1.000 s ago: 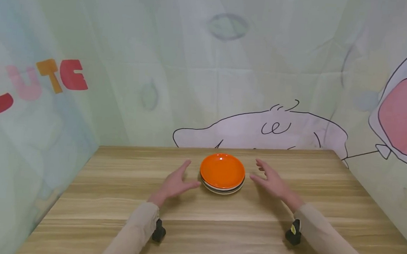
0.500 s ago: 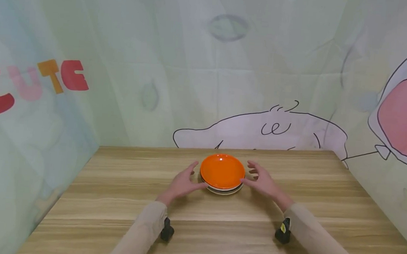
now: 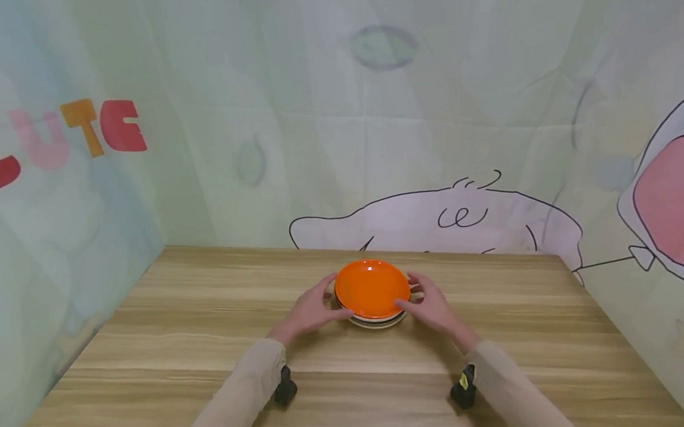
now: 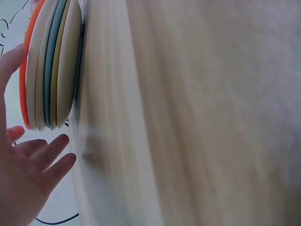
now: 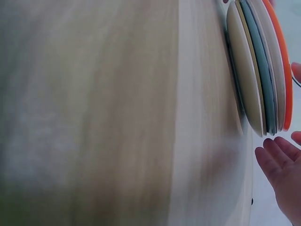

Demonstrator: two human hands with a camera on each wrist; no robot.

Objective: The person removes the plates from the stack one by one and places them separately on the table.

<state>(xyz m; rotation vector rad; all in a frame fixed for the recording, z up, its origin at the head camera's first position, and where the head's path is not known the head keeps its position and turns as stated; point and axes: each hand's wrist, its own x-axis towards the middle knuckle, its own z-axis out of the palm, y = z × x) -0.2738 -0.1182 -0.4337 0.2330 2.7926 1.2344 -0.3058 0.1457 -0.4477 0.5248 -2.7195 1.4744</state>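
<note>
A stack of several plates sits near the table's back edge in the head view, with a glossy orange plate [image 3: 372,288] on top. From the side, the left wrist view shows pale plates, a teal plate [image 4: 51,70] and a cream plate [image 4: 67,66] under it. My left hand [image 3: 313,309] is at the stack's left side, its thumb at the orange rim and its other fingers spread beside the plates. On the right side, my right hand [image 3: 432,308] mirrors it, thumb over the orange rim. In the right wrist view its fingers [image 5: 269,162] extend just beyond the stack.
The wood-grain table [image 3: 358,406] ends at the back against a hanging cloth [image 3: 255,88] printed with cartoon shapes and letters. Each wrist carries a small black camera, the left camera [image 3: 285,387] and the right camera [image 3: 463,389].
Both hands have moved inward toward the plates, the left hand to the right and the right hand to the left. Their fingers have come from apart to the stack's rim. The stack stays put.
</note>
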